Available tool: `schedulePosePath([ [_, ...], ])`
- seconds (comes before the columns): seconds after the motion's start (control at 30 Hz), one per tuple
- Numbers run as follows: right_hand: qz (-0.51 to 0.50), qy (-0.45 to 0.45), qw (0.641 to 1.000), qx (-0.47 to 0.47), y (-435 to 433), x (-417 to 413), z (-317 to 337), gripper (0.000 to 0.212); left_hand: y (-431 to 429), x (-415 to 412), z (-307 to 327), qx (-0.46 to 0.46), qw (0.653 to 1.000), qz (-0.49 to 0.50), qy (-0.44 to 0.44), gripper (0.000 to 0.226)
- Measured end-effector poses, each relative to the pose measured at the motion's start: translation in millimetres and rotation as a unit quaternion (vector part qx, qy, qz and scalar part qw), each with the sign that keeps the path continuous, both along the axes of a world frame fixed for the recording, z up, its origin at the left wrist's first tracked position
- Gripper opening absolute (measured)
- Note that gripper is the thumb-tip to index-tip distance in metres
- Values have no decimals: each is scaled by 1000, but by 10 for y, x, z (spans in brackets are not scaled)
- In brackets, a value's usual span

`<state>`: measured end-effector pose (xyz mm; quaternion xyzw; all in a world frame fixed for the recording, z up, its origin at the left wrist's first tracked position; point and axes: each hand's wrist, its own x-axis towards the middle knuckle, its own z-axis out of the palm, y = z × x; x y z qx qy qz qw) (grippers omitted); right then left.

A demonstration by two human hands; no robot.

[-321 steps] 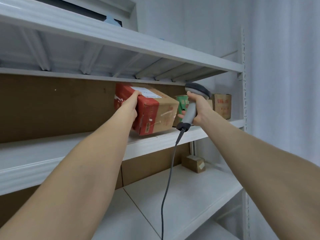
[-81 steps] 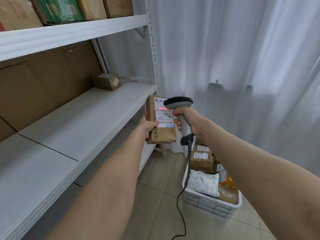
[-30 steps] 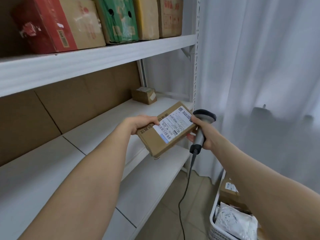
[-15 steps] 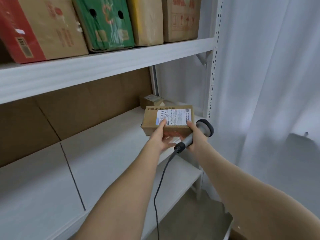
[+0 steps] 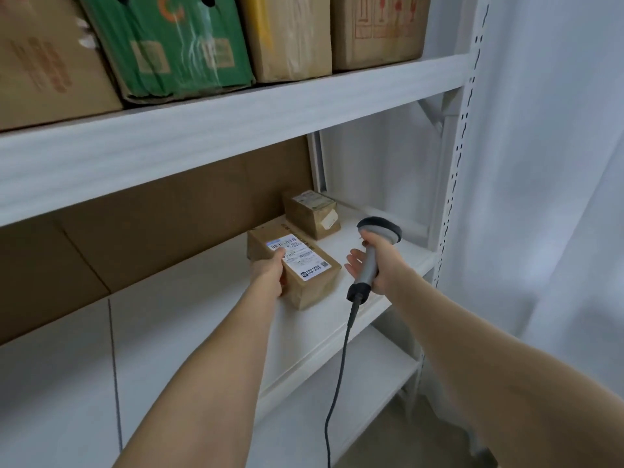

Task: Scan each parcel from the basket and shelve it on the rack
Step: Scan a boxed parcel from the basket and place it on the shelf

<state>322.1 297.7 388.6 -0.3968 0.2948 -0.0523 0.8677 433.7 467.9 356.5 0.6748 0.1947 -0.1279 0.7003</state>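
Head view: left hand (image 5: 270, 273) grips near left end of labelled parcel (image 5: 297, 268) resting on middle shelf (image 5: 189, 319). Small box (image 5: 312, 212) just beyond, far right. Right hand (image 5: 381, 261) holds scanner (image 5: 371, 255): fingers partly spread, cable (image 5: 337, 363) hanging down.

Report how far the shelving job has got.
Done: four boxes stand on the upper shelf, and a small parcel sits at the back of the middle shelf. In hand: the left hand sets a labelled parcel there; the right hand holds the scanner. Left: unknown, as the basket is out of view.
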Motion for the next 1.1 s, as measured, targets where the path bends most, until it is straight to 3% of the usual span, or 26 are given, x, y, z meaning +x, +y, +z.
schedulePosePath([
  [0.27, 9, 23, 1000, -5, -150, 765, -78, 41, -233, 911, -274, 77, 997, -11, 22, 51],
  [0.37, 15, 29, 999, -4, -173, 942, -148, 38, -284, 1085, -284, 173, 982, -50, -55, 53],
  [0.43, 20, 31, 999, -4, -174, 1030, -174, 38, -290, 1083, -280, 315, 931, -139, -118, 82],
  [0.5, 30, 30, 999, -3, -162, 1095, -176, 37, -324, 1046, -270, 423, 854, -265, -142, 102],
  [0.63, 36, 32, 999, -6, -163, 1204, -159, 40, -434, 1157, -180, 488, 785, -346, -162, 110],
  [0.7, 29, 29, 999, -1, -200, 1243, -150, 37, -524, 1199, -112, 536, 726, -407, -142, 121],
  [0.77, 23, 27, 999, -2, -262, 1277, -151, 34, -594, 1224, -74, 558, 702, -428, -114, 128],
  [0.9, 24, 23, 999, -4, -386, 1364, -174, 31, -661, 1308, -71, 617, 673, -360, -193, 89],
  [0.97, 25, 20, 999, -1, -429, 1411, -191, 28, -669, 1352, -57, 643, 654, -341, -208, 80],
  [1.1, 23, 20, 1000, 2, -487, 1496, -239, 35, -696, 1423, -59, 662, 650, -318, -193, 67],
])
